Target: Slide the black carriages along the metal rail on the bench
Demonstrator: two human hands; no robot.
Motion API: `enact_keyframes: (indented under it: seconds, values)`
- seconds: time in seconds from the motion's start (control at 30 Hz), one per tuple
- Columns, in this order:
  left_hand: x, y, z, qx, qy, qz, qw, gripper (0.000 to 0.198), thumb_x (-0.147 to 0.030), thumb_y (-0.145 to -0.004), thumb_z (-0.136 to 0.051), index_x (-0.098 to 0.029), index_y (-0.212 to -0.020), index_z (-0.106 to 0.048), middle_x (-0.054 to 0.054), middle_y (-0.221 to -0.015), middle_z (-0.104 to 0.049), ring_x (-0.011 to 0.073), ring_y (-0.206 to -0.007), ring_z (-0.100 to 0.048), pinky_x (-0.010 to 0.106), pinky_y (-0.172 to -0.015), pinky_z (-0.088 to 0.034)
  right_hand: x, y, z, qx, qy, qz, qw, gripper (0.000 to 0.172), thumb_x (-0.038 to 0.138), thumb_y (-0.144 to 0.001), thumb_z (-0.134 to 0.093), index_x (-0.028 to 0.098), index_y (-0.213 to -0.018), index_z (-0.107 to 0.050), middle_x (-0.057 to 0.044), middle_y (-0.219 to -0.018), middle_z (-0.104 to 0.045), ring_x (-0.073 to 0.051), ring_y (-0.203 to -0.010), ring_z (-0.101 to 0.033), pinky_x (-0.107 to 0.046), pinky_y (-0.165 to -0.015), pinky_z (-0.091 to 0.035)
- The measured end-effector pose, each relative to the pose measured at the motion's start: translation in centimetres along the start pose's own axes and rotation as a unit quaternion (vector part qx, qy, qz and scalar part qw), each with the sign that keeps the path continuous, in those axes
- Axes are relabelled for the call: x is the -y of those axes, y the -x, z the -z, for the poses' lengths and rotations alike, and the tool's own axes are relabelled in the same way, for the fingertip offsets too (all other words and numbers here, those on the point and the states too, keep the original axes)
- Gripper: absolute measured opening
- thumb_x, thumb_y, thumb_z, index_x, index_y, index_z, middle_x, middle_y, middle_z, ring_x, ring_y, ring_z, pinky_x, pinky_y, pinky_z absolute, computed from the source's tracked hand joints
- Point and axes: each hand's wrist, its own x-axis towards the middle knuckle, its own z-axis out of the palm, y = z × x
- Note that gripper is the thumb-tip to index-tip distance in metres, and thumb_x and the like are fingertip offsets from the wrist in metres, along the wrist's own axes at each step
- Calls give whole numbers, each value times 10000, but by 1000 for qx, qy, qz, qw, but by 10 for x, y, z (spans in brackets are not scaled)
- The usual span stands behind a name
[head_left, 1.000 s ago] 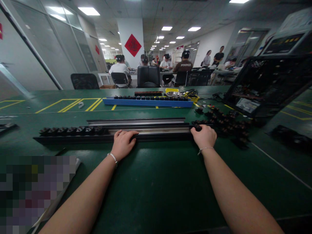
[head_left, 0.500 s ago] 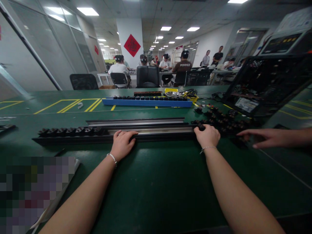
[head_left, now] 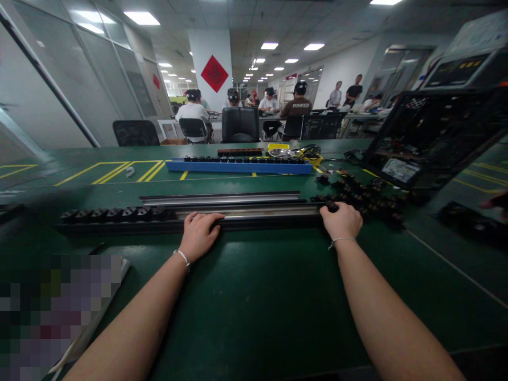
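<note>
A long black rail [head_left: 254, 224] with a shiny metal inner strip lies across the table before me. My left hand [head_left: 198, 233] holds its near wall around the middle, fingers over the top and thumb in front. Several small black wheel-like parts [head_left: 129, 212] sit in a row in the rail's left section. Near the rail's right end, my right hand [head_left: 343, 221] is closed on a small black part [head_left: 330, 206], mostly hidden by the fingers. Beside that hand lies a heap of similar loose black parts [head_left: 383, 201].
Behind lies a second rail [head_left: 222, 198], then a blue rail [head_left: 238, 168] filled with black parts. An open black computer case [head_left: 436, 132] stands at the right. A blurred hand [head_left: 492, 203] of another person shows near a dark object [head_left: 472, 219]. A pixelated item [head_left: 59, 317] lies front left.
My right hand has shifted slightly right with the small black part. The other person's hand has pulled back to the right edge. My left hand stays in place.
</note>
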Motion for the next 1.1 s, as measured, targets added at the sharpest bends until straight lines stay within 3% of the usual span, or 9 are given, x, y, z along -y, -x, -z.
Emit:
enact_keyframes:
  seconds: [0.83, 1.1]
  values:
    - [-1, 0, 2, 6, 0, 3, 1000, 285, -315, -837, -447, -307, -1087, -584, 8, -1020, -680, 193, -994, -582, 448, -1045, -226, -15, -7, 1, -17, -35, -35, 999, 442, 406, -713, -516, 124, -1023, -657, -164, -1063, -580, -308, -1015, -464, -427, -861, -392]
    - [0, 0, 1, 5, -1, 2, 1000, 286, -309, -836, -444, -306, -1082, -588, 1, -1041, -678, 189, -1003, -579, 453, -1041, -223, -17, -11, 6, 5, -51, -80, 996, 427, 390, -715, -527, 158, -1049, -656, -134, -1074, -574, -254, -934, -540, -365, -821, -436]
